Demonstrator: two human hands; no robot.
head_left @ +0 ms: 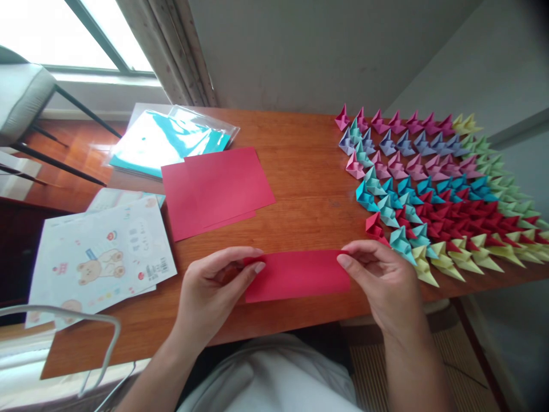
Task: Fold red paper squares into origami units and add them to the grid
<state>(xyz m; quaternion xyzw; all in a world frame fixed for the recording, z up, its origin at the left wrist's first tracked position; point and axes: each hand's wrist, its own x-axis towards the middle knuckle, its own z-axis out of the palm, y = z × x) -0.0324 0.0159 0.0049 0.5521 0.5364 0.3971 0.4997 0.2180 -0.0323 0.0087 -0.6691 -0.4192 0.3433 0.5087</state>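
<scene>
By the near edge of the table (309,183), your left hand (217,280) and right hand (381,274) are pinching a red strip (300,277) by its far corners. Red sheets (218,189) are lying farther left; folded paper pieces (446,220) are sitting in rows on the right.

Daylight from window (77,28), far up-left of left fingers (249,274); panes blown out. Strong white glare on plastic sleeve (171,140) beyond same fingers. Red paper (300,277) btwn fingers evenly lit. Wall (291,51) straight past it dim. Well beyond right fingers (355,269), top corner v. dark, blurry. Wide-angle stretch twd edges; detail sl. soft.
</scene>
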